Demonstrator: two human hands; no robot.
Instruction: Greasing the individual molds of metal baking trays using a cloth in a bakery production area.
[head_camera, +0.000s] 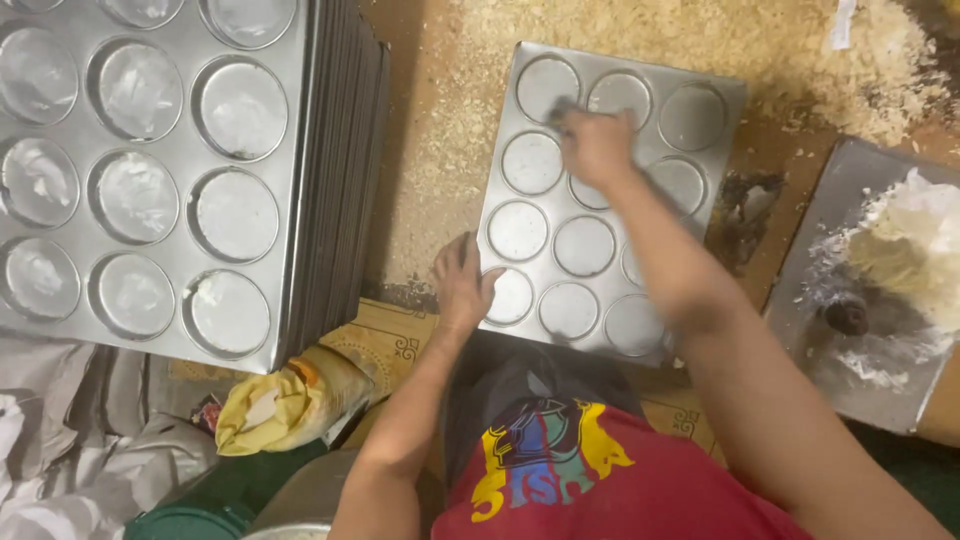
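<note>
- Grey metal baking tray with round shallow cups (700, 80): lies flat at centre of frame, slightly rotated, on a brown surface dusted with pale crumbs (450, 100). Cups in rows of three; some lower-right cups hidden by the forearm.
- Near edge, bottom of frame: red shirt with a yellow and blue print (560, 470), seen from above.
- Lower left: crumpled yellow cloth or bag (285, 405) just beside a dark green round lid (185, 522); grey-white fabric (60, 450) at far lower left.
- Left hand (462, 285): flat on the tray's lower left corner, fingers spread slightly, tips touching the rim beside the nearest cup. Nothing pinched.
- Right hand (597, 147): over the upper middle cups, motion-blurred. Fingers appear bunched together, pressed down into a cup; cannot tell whether they hold anything.
- Right of frame: second flat grey metal tray (850, 380) carrying a mound of white fatty paste (915, 240) with smears and a small dark lump (848, 315).
- Upper left: stack of matching grey cup trays (335, 180), many deep; cups of the top one show white smears.
</note>
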